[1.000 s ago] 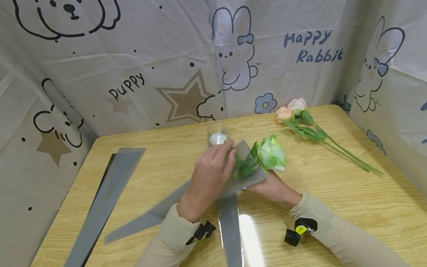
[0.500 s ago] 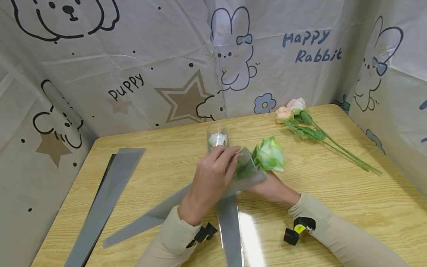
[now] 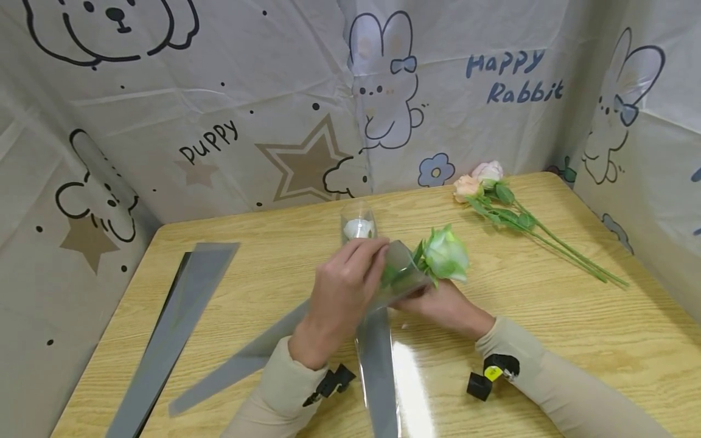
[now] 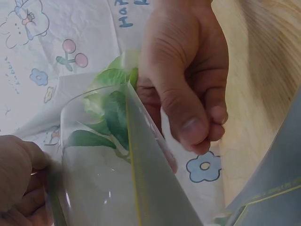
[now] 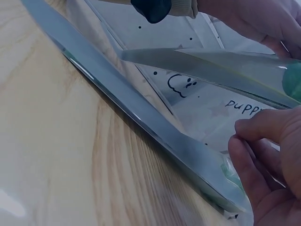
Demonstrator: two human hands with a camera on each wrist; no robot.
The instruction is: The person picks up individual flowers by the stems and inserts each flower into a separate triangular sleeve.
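Note:
A white-green rose (image 3: 446,252) sits with its bloom outside a translucent grey flower sleeve (image 3: 402,286). Its leaves show through the sleeve's clear side in the left wrist view. My left hand (image 3: 345,286) pinches the sleeve's upper rim, and the mouth bulges round. Under the mouth, my right hand (image 3: 438,304) holds the lower side, fingers curled. In the left wrist view the right thumb (image 4: 190,129) lies at the sleeve's edge, with a finger behind it. The sleeve's narrow end slants down leftward, clear of the table in the right wrist view.
Another sleeve (image 3: 375,371) holding a white rose (image 3: 358,229) lies beneath my hands. At left rests a stack of grey sleeves (image 3: 170,334). A peach rose (image 3: 467,188) and a pink rose (image 3: 487,171) lie at back right. Printed cloth (image 3: 296,79) walls the table.
The sleeve's mouth has gone from flat to rounded as my left hand drew its upper rim slightly. The narrow end dipped a little. The rose's bloom stays nearly in place.

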